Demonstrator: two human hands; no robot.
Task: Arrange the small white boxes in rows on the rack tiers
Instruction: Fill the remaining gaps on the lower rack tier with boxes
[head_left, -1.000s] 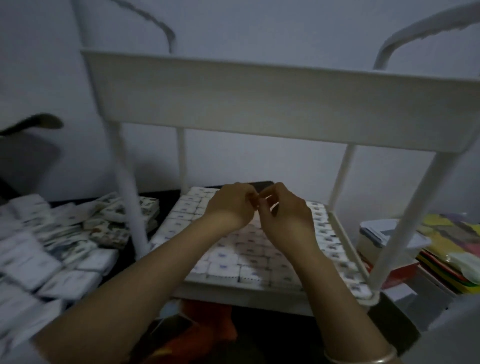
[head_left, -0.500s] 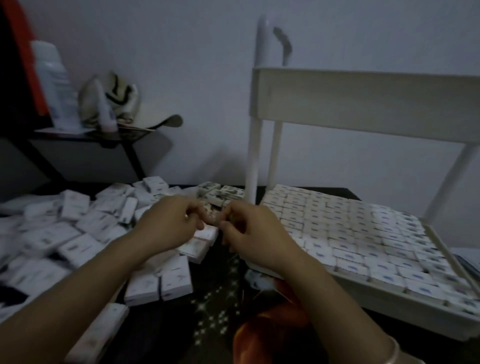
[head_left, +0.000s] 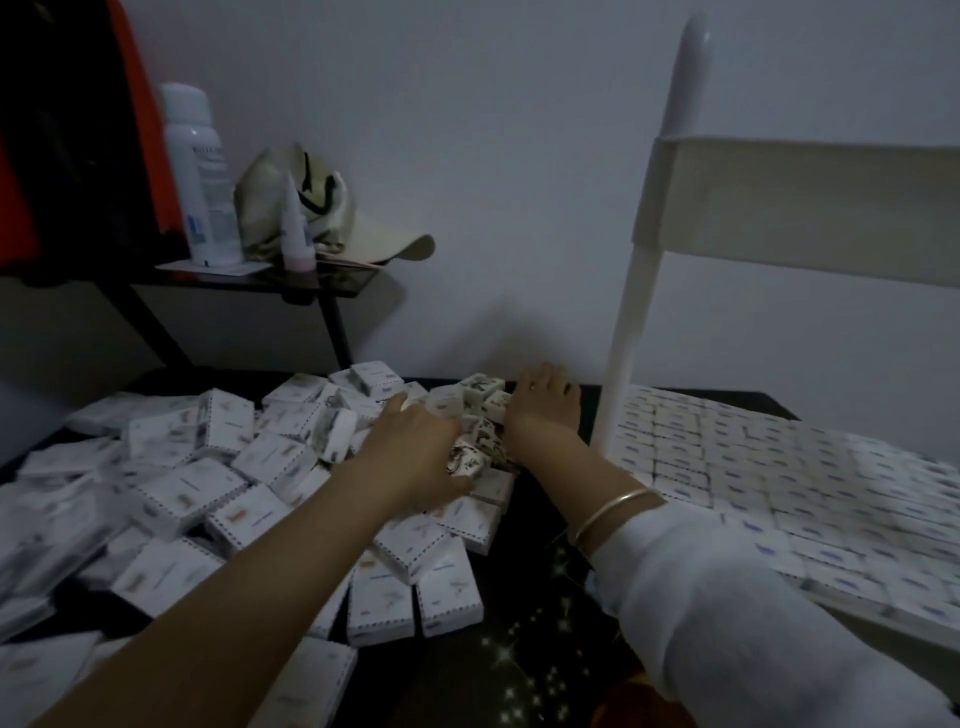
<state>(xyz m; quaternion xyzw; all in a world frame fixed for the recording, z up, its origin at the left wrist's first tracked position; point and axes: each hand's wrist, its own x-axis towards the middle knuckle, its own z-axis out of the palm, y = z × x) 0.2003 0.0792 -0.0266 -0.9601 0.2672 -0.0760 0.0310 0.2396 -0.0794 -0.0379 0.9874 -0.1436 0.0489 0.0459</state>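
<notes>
A loose pile of small white boxes (head_left: 218, 467) covers the dark floor on the left. At its far right edge lies a cluster of patterned small boxes (head_left: 480, 410). My left hand (head_left: 415, 452) curls over the left side of this cluster, and its fingertips are hidden. On the cluster's right side, my right hand (head_left: 543, 410) presses with straight fingers. The white rack (head_left: 631, 332) stands to the right. Its lower tier (head_left: 852, 605) is packed with neat rows of white boxes (head_left: 779, 467).
The rack's upper tier (head_left: 805, 202) overhangs the rows at right. A dark side table (head_left: 249, 283) at the back left carries a white bottle (head_left: 200, 171), a small bottle (head_left: 296, 234) and a cap (head_left: 322, 208). A wall stands close behind.
The view has swung left from the rack to the pile. Both hands were together over the tier. They came across and now reach forward, spread on either side of the patterned boxes.
</notes>
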